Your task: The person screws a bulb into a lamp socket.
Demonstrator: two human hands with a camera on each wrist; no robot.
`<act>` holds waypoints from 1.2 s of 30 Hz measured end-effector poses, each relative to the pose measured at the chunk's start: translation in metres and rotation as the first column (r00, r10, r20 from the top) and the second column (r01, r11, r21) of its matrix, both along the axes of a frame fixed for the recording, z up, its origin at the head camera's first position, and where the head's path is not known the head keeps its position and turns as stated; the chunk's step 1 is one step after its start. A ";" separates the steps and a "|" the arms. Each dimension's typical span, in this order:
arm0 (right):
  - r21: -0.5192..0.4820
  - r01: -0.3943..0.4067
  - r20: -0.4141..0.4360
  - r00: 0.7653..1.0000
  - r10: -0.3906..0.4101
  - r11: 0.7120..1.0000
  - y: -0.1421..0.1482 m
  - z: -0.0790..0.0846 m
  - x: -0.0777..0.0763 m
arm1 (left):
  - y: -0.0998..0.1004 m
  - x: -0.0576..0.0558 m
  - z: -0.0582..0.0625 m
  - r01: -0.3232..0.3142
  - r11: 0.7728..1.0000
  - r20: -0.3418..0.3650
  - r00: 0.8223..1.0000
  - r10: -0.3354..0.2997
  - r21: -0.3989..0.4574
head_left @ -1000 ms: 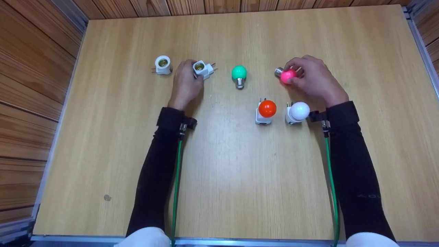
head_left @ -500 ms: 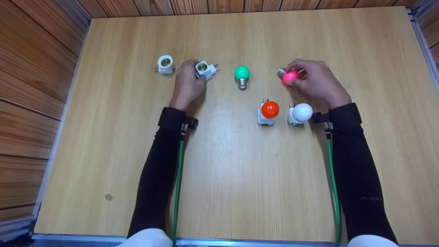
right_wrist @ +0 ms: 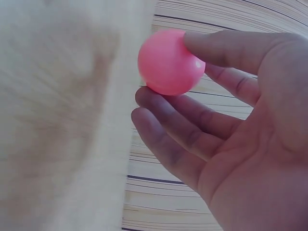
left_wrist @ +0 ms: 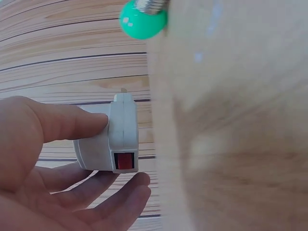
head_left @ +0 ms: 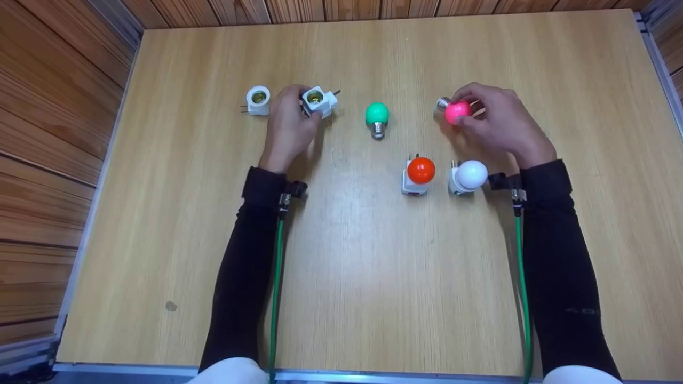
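Between thumb and fingers my left hand (head_left: 291, 125) holds a white plug-in bulb socket (head_left: 318, 101), its round opening facing up and its prongs to the right. In the left wrist view a red switch (left_wrist: 125, 160) shows on that socket (left_wrist: 124, 125). My right hand (head_left: 499, 120) pinches a pink bulb (head_left: 457, 112), with the metal screw base pointing up and left. The right wrist view shows the thumb on top of the pink bulb (right_wrist: 171, 62) and fingers beneath it; its base is hidden there. A green bulb (head_left: 377, 113) lies on the table between the hands.
A second white socket (head_left: 259, 100) stands left of my left hand. Nearer me, a red bulb (head_left: 421, 170) and a white bulb (head_left: 471, 174) sit in white sockets, close to my right wrist. The wooden table (head_left: 363, 277) has wood-panelled walls behind and at the sides.
The left hand has raised the socket slightly off the table. The right hand has lifted the pink bulb a little and shifted slightly right. The other bulbs and sockets stay where they were.
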State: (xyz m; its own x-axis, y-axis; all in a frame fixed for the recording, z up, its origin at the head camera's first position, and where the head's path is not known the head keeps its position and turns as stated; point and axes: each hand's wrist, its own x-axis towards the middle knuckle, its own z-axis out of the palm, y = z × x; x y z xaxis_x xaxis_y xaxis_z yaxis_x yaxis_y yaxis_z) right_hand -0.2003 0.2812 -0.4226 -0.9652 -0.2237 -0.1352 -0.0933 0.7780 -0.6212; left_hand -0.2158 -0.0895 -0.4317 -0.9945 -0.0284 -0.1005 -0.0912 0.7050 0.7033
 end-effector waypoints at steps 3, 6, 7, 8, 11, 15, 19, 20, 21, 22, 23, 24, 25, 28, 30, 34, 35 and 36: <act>-0.011 0.003 -0.052 0.999 -0.004 1.000 0.002 0.007 0.003 | 0.001 0.006 0.010 0.001 1.000 -0.034 0.999 -0.001 0.009; -0.025 0.000 -0.122 0.993 -0.003 1.000 0.003 0.015 0.007 | 0.003 0.013 0.017 0.015 1.000 -0.087 0.996 -0.013 0.022; -0.022 -0.004 -0.152 0.988 0.001 1.000 0.003 0.017 0.009 | 0.003 0.015 0.020 0.022 0.999 -0.111 0.994 -0.019 0.029; -0.023 -0.008 -0.182 0.983 0.004 1.000 0.004 0.020 0.011 | 0.003 0.018 0.021 0.031 0.999 -0.138 0.990 -0.025 0.036; -0.040 -0.019 -0.274 0.962 0.007 0.999 0.003 0.027 0.016 | 0.003 0.025 0.026 0.063 0.996 -0.236 0.971 -0.047 0.059; -0.109 -0.024 -0.364 0.931 -0.018 0.994 0.000 0.036 0.022 | 0.002 0.034 0.031 0.088 0.992 -0.319 0.946 -0.054 0.093; -0.232 -0.047 -0.408 0.912 -0.053 0.972 -0.004 0.040 0.028 | 0.003 0.041 0.038 0.099 0.986 -0.344 0.938 -0.047 0.137; -0.262 -0.061 -0.418 0.907 -0.056 0.963 -0.005 0.041 0.030 | 0.004 0.043 0.040 0.103 0.984 -0.355 0.934 -0.046 0.144; -0.297 -0.073 -0.425 0.903 -0.063 0.952 -0.007 0.042 0.031 | 0.004 0.045 0.041 0.107 0.983 -0.369 0.928 -0.045 0.149; -0.330 -0.086 -0.433 0.899 -0.070 0.940 -0.008 0.043 0.033 | 0.005 0.047 0.043 0.110 0.982 -0.385 0.922 -0.043 0.154; -0.360 -0.101 -0.444 0.893 -0.074 0.928 -0.010 0.045 0.034 | 0.006 0.049 0.045 0.114 0.981 -0.402 0.915 -0.041 0.158; -0.386 -0.119 -0.454 0.888 -0.077 0.915 -0.012 0.047 0.036 | 0.007 0.051 0.047 0.118 0.979 -0.420 0.906 -0.039 0.164; -0.409 -0.137 -0.467 0.881 -0.078 0.902 -0.014 0.049 0.037 | 0.007 0.053 0.049 0.125 0.977 -0.441 0.897 -0.037 0.172; -0.464 -0.195 -0.505 0.859 -0.077 0.864 -0.020 0.055 0.041 | 0.009 0.059 0.056 0.147 0.969 -0.493 0.870 -0.031 0.197; -0.489 -0.239 -0.530 0.845 -0.068 0.839 -0.024 0.058 0.043 | 0.011 0.064 0.060 0.167 0.962 -0.518 0.855 -0.031 0.218; -0.525 -0.310 -0.572 0.818 -0.059 0.792 -0.032 0.064 0.047 | 0.012 0.070 0.068 0.196 0.956 -0.548 0.835 -0.046 0.218; -0.532 -0.329 -0.582 0.811 -0.054 0.780 -0.034 0.065 0.048 | 0.013 0.071 0.069 0.203 0.955 -0.556 0.830 -0.051 0.215; -0.540 -0.345 -0.590 0.806 -0.053 0.767 -0.036 0.066 0.049 | 0.013 0.072 0.071 0.212 0.954 -0.568 0.821 -0.056 0.212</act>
